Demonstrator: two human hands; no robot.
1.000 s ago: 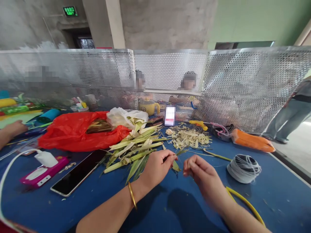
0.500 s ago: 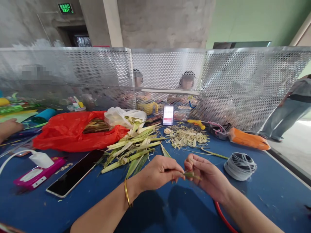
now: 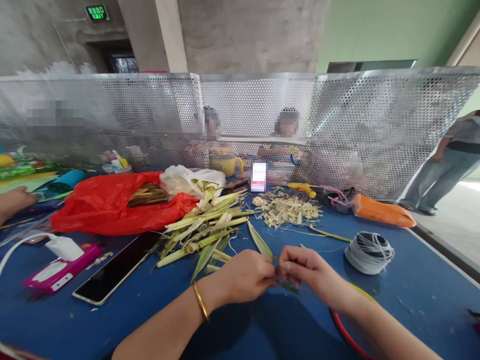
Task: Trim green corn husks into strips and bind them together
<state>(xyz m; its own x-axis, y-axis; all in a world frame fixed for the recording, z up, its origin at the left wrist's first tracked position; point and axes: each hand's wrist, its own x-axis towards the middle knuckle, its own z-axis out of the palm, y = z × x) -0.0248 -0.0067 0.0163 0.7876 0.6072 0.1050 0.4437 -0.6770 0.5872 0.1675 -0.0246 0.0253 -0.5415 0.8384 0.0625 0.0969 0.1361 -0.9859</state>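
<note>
My left hand [image 3: 250,275], with a gold bangle on its wrist, is closed in a pinch. Fingertip to fingertip with it, my right hand [image 3: 305,270] is also closed. Between and just below the fingers a small green corn husk piece [image 3: 289,286] shows, partly hidden and blurred. Beyond the hands lies a loose pile of pale green corn husks [image 3: 206,242], with one pointed husk [image 3: 259,241] close to my left knuckles. A heap of husk scraps [image 3: 290,210] sits farther back. Right of my right hand stands a ball of grey-white string [image 3: 369,253].
At left are a red plastic bag [image 3: 108,202], a black phone [image 3: 118,267] and a magenta power strip [image 3: 62,267]. An orange packet [image 3: 383,211] and a yellow tool [image 3: 302,189] lie near the perforated metal screen [image 3: 258,105]. Another person's hand [image 3: 17,202] is at far left.
Both hands have drawn closer together, and my right hand has turned with its fingers curled inward. The green husk piece between them is now mostly covered.
</note>
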